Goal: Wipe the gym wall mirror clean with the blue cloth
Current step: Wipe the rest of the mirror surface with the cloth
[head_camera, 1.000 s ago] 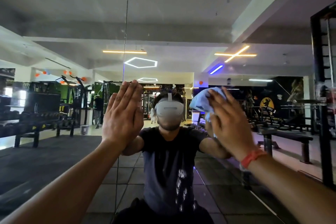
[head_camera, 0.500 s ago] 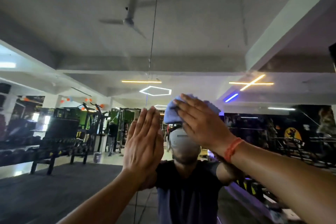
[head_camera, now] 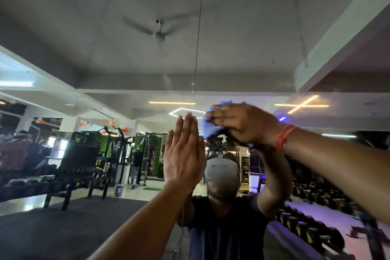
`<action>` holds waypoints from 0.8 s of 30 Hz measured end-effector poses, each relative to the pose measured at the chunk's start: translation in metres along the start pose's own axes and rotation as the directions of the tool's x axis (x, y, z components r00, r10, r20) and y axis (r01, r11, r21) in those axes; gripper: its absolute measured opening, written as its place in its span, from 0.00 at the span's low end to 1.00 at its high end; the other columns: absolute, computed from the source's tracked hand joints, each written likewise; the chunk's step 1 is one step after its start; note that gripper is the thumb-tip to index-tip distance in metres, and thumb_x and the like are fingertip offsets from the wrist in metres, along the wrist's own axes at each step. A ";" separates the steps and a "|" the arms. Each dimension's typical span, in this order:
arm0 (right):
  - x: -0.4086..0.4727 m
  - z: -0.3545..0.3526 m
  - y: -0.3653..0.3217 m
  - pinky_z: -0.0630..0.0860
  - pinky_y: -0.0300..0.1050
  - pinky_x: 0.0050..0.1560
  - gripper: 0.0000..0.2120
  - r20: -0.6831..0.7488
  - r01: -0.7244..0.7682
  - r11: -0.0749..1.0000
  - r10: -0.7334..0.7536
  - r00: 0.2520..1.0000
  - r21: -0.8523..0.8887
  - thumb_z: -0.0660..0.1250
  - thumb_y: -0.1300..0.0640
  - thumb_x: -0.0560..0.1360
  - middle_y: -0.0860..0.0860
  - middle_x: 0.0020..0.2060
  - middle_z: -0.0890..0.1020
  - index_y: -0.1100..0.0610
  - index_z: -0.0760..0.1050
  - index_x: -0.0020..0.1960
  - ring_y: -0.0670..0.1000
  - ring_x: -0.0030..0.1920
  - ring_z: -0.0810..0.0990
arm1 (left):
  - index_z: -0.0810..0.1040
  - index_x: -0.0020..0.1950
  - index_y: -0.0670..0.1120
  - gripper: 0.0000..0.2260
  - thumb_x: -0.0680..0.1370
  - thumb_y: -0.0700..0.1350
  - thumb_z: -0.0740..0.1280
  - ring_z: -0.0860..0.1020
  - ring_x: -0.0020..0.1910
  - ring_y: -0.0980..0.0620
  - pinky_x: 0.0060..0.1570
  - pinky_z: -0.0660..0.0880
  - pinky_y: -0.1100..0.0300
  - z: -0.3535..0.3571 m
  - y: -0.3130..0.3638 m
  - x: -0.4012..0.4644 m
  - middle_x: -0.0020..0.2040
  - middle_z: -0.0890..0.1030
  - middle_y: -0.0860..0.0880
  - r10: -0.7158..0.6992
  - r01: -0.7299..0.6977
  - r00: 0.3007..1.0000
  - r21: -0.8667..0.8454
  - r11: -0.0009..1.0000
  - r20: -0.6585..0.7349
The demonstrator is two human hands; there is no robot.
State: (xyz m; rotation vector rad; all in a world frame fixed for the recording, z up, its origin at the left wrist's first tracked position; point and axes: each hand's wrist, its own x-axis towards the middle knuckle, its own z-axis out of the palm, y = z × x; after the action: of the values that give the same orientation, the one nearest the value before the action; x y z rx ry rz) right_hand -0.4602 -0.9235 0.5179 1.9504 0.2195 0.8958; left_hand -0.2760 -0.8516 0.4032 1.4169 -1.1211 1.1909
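The head view faced the mirror [head_camera: 232, 53], which filled nearly the whole frame and reflected a grey ceiling with a fan [head_camera: 159, 32], lit strip lights and rows of gym machines. A thin dark seam [head_camera: 198, 34] ran down the glass from the top edge to the raised hands.

The left hand [head_camera: 183, 154] was held upright, palm flat toward the glass, its fingers [head_camera: 187, 126] straight and close together, holding nothing; the fingertips lay at the seam.

The right hand [head_camera: 242, 124] was just beside it, higher and to the right, pressing the cloth [head_camera: 207, 126] against the mirror. Its fingers were spread over the cloth, pointing left. The cloth was pale blue, soft and bunched, showing mostly at the fingertips and along the hand's upper edge. A red band [head_camera: 283, 136] circled the right wrist.

Below the hands, the glass showed the person's dark shirt [head_camera: 228, 228].
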 end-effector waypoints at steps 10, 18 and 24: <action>0.084 0.012 0.016 0.57 0.44 0.77 0.23 -0.111 -0.349 0.926 0.365 0.924 0.142 0.60 0.58 0.79 0.57 0.72 0.76 0.60 0.73 0.74 0.56 0.75 0.71 | 0.42 0.84 0.53 0.26 0.86 0.55 0.44 0.33 0.80 0.60 0.79 0.34 0.56 0.003 -0.001 0.003 0.83 0.39 0.57 -0.010 0.010 1.000 0.018 1.000 0.024; 0.096 -0.011 0.048 0.63 0.54 0.78 0.24 -0.038 -0.349 0.937 0.350 0.936 0.035 0.60 0.60 0.81 0.53 0.75 0.73 0.56 0.70 0.76 0.58 0.77 0.67 | 0.45 0.84 0.53 0.26 0.86 0.54 0.47 0.36 0.81 0.60 0.81 0.40 0.54 0.004 -0.001 0.003 0.84 0.42 0.57 -0.008 0.008 1.000 0.005 1.000 0.000; 0.068 0.008 0.015 0.55 0.38 0.76 0.24 0.031 -0.109 0.982 0.105 0.994 0.154 0.61 0.64 0.74 0.59 0.69 0.78 0.60 0.77 0.70 0.58 0.72 0.74 | 0.51 0.84 0.52 0.26 0.85 0.53 0.47 0.42 0.82 0.58 0.82 0.46 0.51 0.008 0.000 0.002 0.84 0.49 0.54 -0.025 0.025 0.999 0.002 1.000 -0.027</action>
State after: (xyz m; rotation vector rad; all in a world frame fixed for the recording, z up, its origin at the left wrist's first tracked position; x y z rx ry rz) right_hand -0.4088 -0.9039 0.5622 2.1327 0.1769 0.9496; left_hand -0.2750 -0.8597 0.4045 1.4082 -1.0812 1.1908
